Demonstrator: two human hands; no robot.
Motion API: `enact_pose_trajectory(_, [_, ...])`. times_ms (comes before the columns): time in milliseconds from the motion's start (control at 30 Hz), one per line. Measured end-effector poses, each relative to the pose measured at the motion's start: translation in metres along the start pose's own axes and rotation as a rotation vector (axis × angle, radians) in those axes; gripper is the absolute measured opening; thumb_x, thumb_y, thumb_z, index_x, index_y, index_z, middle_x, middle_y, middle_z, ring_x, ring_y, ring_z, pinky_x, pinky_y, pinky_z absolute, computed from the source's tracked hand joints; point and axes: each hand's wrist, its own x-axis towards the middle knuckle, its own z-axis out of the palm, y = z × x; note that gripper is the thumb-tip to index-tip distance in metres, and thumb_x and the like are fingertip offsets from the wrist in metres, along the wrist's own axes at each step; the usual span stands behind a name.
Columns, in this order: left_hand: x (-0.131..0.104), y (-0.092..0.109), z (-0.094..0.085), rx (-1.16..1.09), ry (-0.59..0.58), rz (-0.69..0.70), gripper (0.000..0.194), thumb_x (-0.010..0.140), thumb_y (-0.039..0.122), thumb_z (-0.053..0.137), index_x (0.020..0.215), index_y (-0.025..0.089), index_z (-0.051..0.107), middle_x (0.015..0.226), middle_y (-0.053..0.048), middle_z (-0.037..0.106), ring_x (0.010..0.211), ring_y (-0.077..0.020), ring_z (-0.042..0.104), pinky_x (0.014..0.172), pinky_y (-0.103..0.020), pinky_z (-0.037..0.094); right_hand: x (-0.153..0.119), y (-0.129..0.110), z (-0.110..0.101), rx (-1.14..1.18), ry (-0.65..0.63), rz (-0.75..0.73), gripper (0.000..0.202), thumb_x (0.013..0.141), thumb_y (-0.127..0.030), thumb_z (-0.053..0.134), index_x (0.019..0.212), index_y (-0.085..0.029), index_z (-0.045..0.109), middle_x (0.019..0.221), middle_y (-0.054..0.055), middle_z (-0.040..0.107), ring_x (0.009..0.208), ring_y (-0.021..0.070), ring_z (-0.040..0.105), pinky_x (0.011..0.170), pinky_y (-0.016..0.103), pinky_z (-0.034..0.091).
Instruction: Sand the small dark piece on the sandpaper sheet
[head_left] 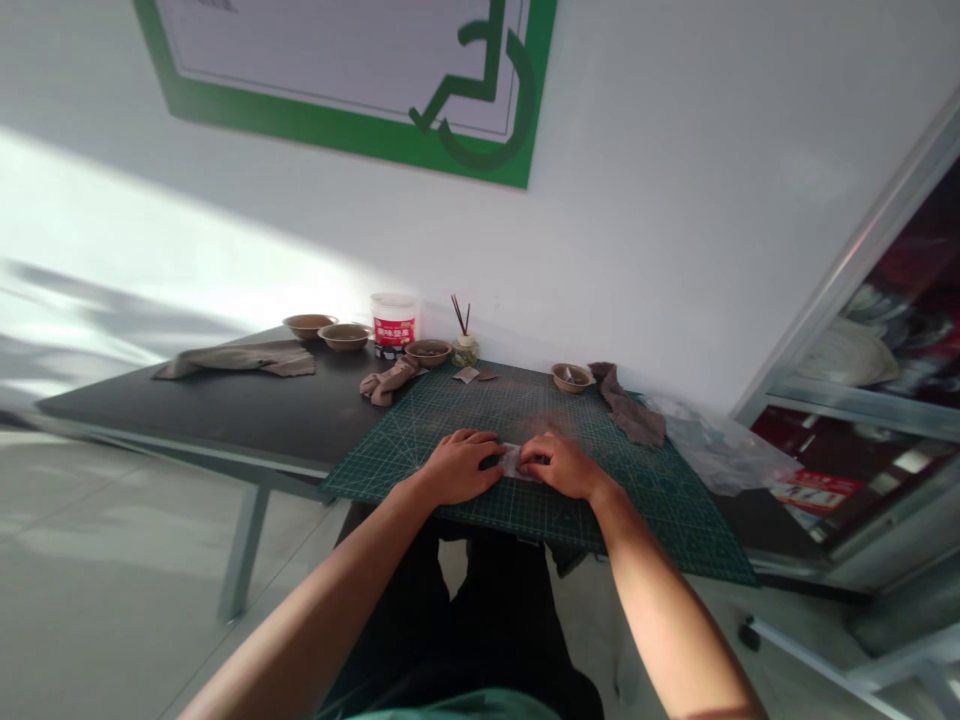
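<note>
A small whitish, see-through packet [511, 461] lies on the green cutting mat [420, 425], between my two hands near the mat's front edge. My left hand [465, 466] is at the packet's left end, thumb and forefinger closing on it from either side. Curled fingers of my right hand [562, 466] pinch the right part of the packet and cover some of it. What is inside the packet is too small to make out. Brownish dust or smudges mark the mat just beyond my hands.
Along the back stand bowls [345, 337], a white tub with a red label [394, 325] and a small jar with sticks [465, 349]. Another bowl [571, 378] holds small pieces. Rags [630, 408] lie about; a clear plastic bag [724, 445] is at right.
</note>
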Motion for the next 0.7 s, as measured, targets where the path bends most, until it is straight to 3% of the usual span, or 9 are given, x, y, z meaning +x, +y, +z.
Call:
enact_pose_trajectory(200, [0.0013, -0.0008, 0.0002, -0.004, -0.02, 0.018, 0.045, 0.09, 0.044, 0.054, 0.134, 0.039, 0.061, 0.148, 0.001, 0.053, 0.137, -0.031, 0.043, 0.114, -0.049, 0.032, 0.0072, 0.0055, 0.0057, -0.064, 0.065, 0.068, 0.01, 0.093, -0.024, 0.066, 0.094, -0.017, 0.073, 0.101, 0.005, 0.074, 0.098, 0.0209, 0.065, 0.097, 0.044, 0.045])
enact_pose_trajectory(367, [0.0003, 0.0017, 0.0019, -0.003, -0.008, 0.009, 0.045, 0.09, 0.043, 0.054, 0.134, 0.04, 0.061, 0.147, 0.001, 0.053, 0.136, -0.0327, 0.043, 0.113, -0.052, 0.033, 0.0053, 0.0049, 0.0076, -0.068, 0.008, 0.031, 0.014, 0.093, -0.032, 0.068, 0.092, -0.018, 0.072, 0.101, 0.003, 0.073, 0.097, 0.0193, 0.065, 0.096, 0.041, 0.047])
enact_pose_trajectory(533, [0.0004, 0.0033, 0.0006, -0.001, 0.002, 0.001, 0.044, 0.089, 0.042, 0.055, 0.132, 0.041, 0.062, 0.146, 0.002, 0.054, 0.135, -0.0316, 0.044, 0.113, -0.051, 0.034, 0.0073, 0.0047, 0.0081, -0.113, 0.062, 0.102, 0.019, 0.097, -0.034, 0.063, 0.098, -0.016, 0.07, 0.105, 0.006, 0.07, 0.104, 0.0227, 0.064, 0.099, 0.047, 0.046])
enact_pose_trajectory(700, [0.0014, 0.0045, 0.0009, 0.0, 0.011, -0.009, 0.042, 0.087, 0.042, 0.057, 0.128, 0.039, 0.064, 0.143, 0.0, 0.056, 0.133, -0.0321, 0.045, 0.111, -0.05, 0.036, 0.0043, 0.0016, 0.0076, -0.074, -0.009, 0.047, 0.008, 0.088, -0.03, 0.073, 0.087, -0.022, 0.075, 0.098, 0.002, 0.074, 0.096, 0.0194, 0.064, 0.099, 0.041, 0.043])
